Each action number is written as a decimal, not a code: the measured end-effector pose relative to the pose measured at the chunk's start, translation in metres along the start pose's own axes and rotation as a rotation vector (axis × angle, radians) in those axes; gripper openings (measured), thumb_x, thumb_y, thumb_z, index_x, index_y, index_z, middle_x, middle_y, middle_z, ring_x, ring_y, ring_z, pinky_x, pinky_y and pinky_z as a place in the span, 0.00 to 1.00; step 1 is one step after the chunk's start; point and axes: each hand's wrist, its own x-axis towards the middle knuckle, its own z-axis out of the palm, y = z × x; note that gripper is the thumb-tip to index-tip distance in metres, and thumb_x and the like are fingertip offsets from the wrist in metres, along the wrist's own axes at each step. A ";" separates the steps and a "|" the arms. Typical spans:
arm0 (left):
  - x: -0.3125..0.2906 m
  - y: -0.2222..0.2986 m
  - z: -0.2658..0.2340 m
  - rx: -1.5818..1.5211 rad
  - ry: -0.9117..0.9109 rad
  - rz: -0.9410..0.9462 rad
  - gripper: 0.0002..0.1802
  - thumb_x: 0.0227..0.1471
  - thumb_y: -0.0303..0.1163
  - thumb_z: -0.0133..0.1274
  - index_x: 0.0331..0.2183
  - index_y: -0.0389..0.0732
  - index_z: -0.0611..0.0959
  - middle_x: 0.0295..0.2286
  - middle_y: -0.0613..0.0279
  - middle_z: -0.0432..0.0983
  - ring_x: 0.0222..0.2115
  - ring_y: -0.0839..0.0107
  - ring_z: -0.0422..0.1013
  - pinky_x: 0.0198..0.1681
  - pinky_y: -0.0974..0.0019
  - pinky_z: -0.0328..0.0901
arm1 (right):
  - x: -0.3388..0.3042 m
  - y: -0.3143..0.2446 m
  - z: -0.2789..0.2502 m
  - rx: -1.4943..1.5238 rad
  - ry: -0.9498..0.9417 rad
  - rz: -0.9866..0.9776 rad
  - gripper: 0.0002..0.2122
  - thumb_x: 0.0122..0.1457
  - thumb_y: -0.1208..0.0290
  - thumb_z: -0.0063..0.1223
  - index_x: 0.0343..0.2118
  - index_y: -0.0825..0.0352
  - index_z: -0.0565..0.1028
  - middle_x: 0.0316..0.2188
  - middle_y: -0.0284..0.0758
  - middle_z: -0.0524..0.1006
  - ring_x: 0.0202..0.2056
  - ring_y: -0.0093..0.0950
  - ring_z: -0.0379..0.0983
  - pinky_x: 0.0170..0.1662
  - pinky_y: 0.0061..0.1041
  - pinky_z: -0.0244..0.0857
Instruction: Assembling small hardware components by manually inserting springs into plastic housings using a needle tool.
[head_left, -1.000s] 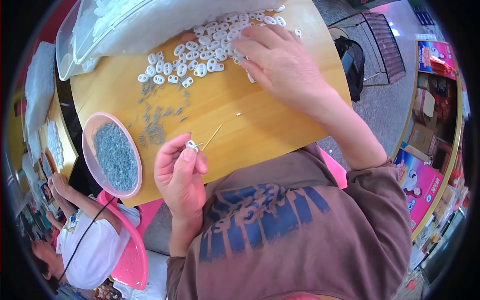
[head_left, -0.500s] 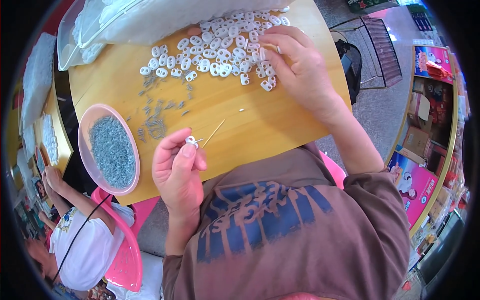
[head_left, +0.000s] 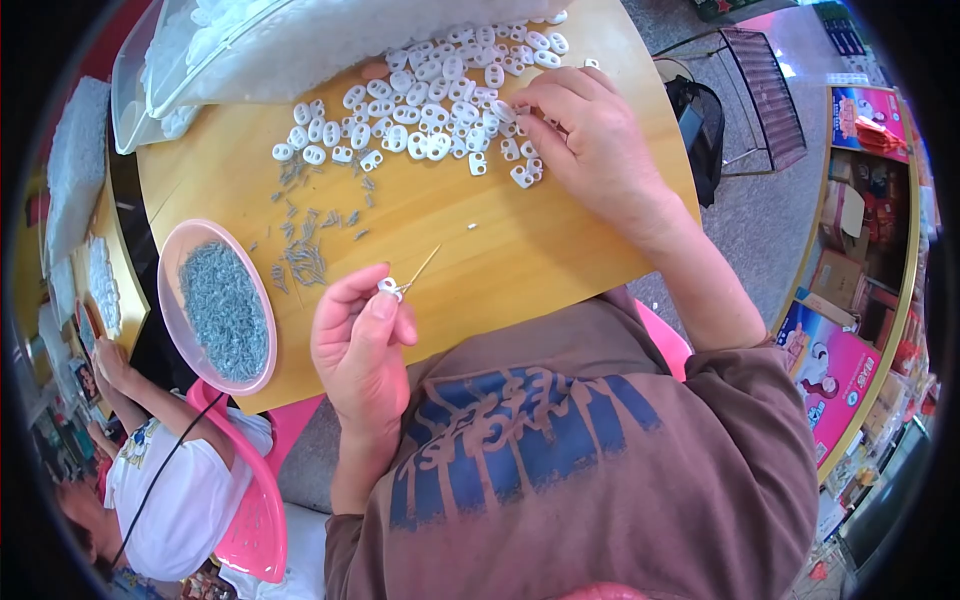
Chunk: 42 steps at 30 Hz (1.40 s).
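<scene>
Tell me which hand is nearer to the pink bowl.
Left. The left hand, pinching a white piece, is just right of the bowl, apart from it; the right hand is much farther right, by the spread of white pieces.

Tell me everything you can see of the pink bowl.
The pink bowl is pale, smooth and shallow-looking, with a rounded rim; it seems to be plastic. Its outline looks oval here, though the fisheye view may stretch it. It sits open side up at the left edge of the wooden table, holding a heap of small, slender grey pieces that leaves part of its inner wall bare. No hand touches it; the left hand is to its right, apart. Its underside is hidden.
</scene>
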 end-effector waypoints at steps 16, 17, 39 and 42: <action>0.000 -0.002 -0.005 -0.004 -0.019 -0.015 0.12 0.47 0.22 0.45 0.38 0.30 0.72 0.24 0.64 0.68 0.20 0.80 0.62 0.25 0.79 0.58 | 0.008 -0.008 0.010 -0.170 -0.095 -0.057 0.04 0.46 0.73 0.51 0.26 0.67 0.73 0.28 0.35 0.72 0.33 0.35 0.67 0.39 0.31 0.60; 0.000 -0.002 -0.005 0.009 -0.029 -0.005 0.12 0.47 0.21 0.45 0.38 0.30 0.72 0.24 0.64 0.68 0.20 0.80 0.63 0.25 0.79 0.58 | 0.013 -0.006 0.009 -0.163 -0.101 -0.055 0.04 0.46 0.73 0.51 0.26 0.67 0.73 0.28 0.35 0.72 0.33 0.35 0.67 0.39 0.31 0.60; 0.004 0.019 0.005 -0.095 -0.108 0.094 0.13 0.47 0.22 0.46 0.38 0.30 0.72 0.24 0.64 0.69 0.18 0.80 0.62 0.23 0.77 0.58 | 0.000 -0.091 -0.021 1.485 -0.241 0.613 0.08 0.54 0.71 0.44 0.35 0.69 0.70 0.29 0.34 0.74 0.30 0.21 0.70 0.34 0.18 0.63; 0.004 0.024 0.008 -0.091 -0.116 0.134 0.13 0.47 0.22 0.46 0.38 0.30 0.72 0.24 0.64 0.69 0.18 0.80 0.62 0.23 0.78 0.58 | -0.002 -0.095 -0.023 1.491 -0.254 0.630 0.08 0.54 0.71 0.45 0.35 0.69 0.70 0.28 0.32 0.73 0.29 0.19 0.68 0.33 0.16 0.62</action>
